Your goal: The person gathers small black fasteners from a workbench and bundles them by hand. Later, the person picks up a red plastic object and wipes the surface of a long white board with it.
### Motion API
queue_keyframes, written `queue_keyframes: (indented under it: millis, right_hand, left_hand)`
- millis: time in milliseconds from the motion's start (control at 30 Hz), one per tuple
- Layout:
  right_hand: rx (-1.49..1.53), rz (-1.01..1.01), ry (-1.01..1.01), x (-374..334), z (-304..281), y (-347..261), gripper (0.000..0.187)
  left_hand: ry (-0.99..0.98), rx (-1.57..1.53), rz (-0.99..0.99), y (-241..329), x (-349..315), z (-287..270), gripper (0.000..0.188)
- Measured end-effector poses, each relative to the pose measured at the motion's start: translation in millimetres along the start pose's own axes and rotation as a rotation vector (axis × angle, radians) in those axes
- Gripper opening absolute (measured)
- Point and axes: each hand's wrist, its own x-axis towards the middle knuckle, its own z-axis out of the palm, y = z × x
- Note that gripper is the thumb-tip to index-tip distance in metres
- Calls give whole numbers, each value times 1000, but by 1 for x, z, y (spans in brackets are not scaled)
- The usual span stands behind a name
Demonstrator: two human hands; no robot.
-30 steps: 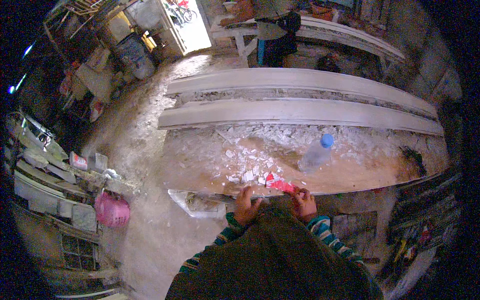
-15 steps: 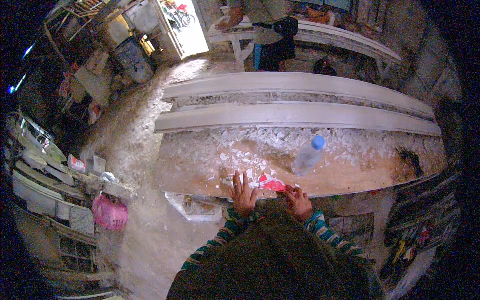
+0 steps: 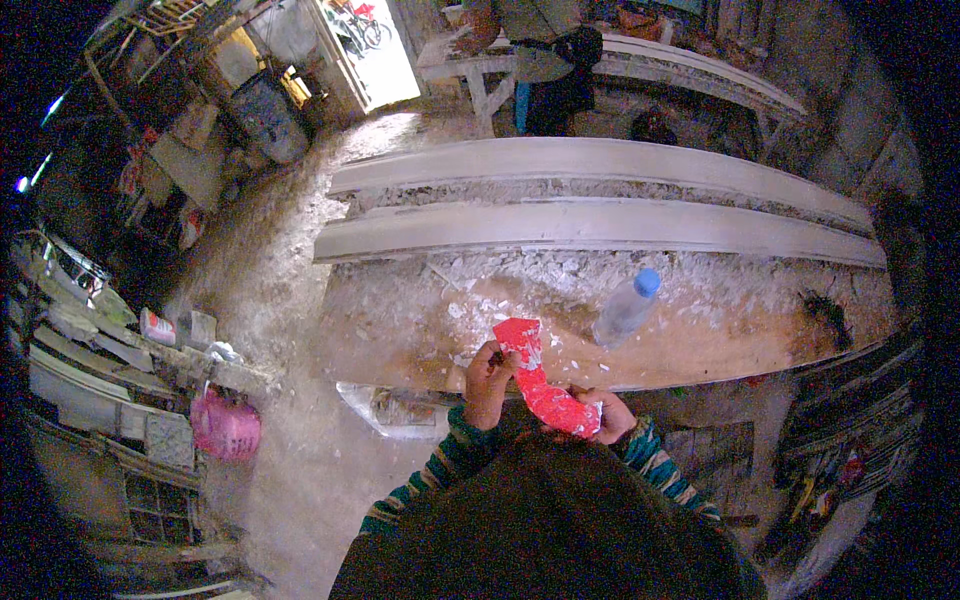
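A curved red piece [image 3: 548, 398], flat and spotted with white residue, is held up in front of me at the near edge of the workbench [image 3: 400, 345]. My left hand [image 3: 489, 372] pinches it near its upper left part. Its lower right end is gripped by my right hand [image 3: 610, 415]. What the piece is made for I cannot make out. White flakes [image 3: 478, 310] lie scattered on the wood just beyond my left hand. Farther right, a clear plastic bottle [image 3: 622, 315] with a blue cap stands on the bench.
Two long white moulding strips [image 3: 600, 222] lie across the bench's far side. Beyond them, a person [image 3: 545, 60] stands at another long table [image 3: 690, 78]. On the left are a pink bag [image 3: 225, 424] and a blue barrel [image 3: 268, 118]. Dark clutter fills the lower right.
The red piece has come up off the bench. My left hand, flat and spread on the bench before, now pinches it. My right hand has drawn slightly closer to me.
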Motion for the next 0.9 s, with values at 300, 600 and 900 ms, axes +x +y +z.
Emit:
queue_keyframes:
  millis: [300, 600, 900]
  right_hand:
    - [310, -37, 78, -2, 4, -2, 79]
    - [54, 8, 63, 6, -4, -5, 84]
    - [-671, -353, 494, 18, -5, 6, 28]
  left_hand:
    - [175, -193, -38, -8, 1, -9, 10]
    - [322, -262, -102, -21, -8, -12, 12]
    - [394, -339, -77, -25, -14, -20, 15]
